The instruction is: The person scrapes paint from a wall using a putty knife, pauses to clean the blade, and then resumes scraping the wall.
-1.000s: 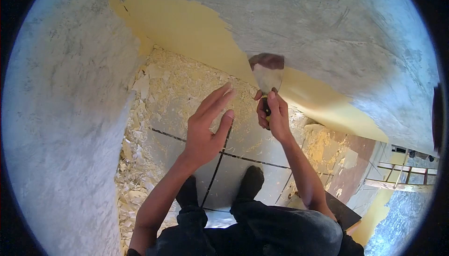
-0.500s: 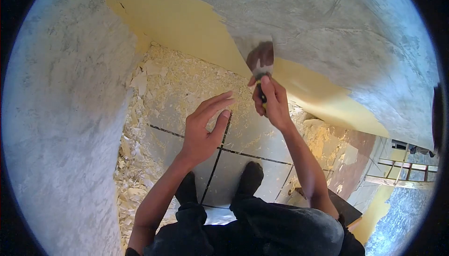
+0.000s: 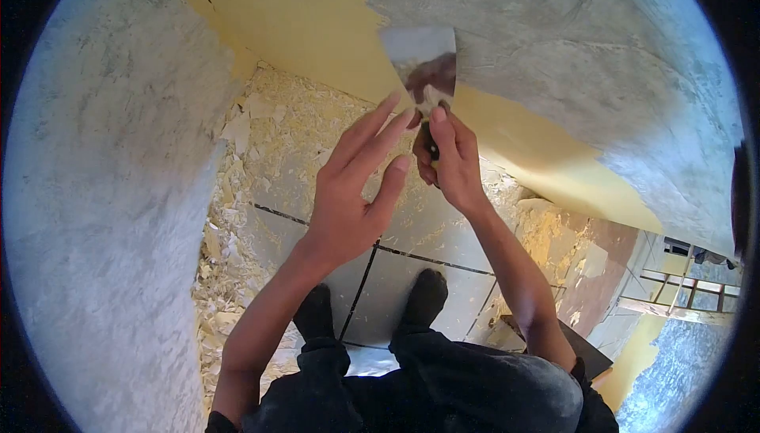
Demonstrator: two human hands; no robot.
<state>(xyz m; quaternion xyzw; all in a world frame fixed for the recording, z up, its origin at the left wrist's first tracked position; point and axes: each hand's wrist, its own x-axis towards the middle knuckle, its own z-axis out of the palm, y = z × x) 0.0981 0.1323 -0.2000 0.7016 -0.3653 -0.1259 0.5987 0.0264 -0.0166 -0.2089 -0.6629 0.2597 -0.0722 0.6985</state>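
Observation:
Gripped by its dark handle, a putty knife (image 3: 431,61) is in my right hand (image 3: 454,152), with the thumb laid along the top. Its wide metal blade points away from me and overlaps the wall where yellow paint (image 3: 293,29) meets bare grey plaster (image 3: 522,13). The blade reflects a dark reddish patch. My left hand (image 3: 348,188) holds nothing; its fingers are extended and apart, their tips close to the lower end of the blade.
Peeled paint flakes (image 3: 229,259) cover the floor along the left wall (image 3: 111,156) and in the corner. Grey floor tiles (image 3: 427,235) with dark joints lie under my feet. A dark flat board (image 3: 582,350) is at the lower right, a wooden ladder-like frame (image 3: 689,290) beyond it.
The putty knife has moved up the wall and slightly left with my right hand. My left hand has risen toward the blade, its fingers reaching closer.

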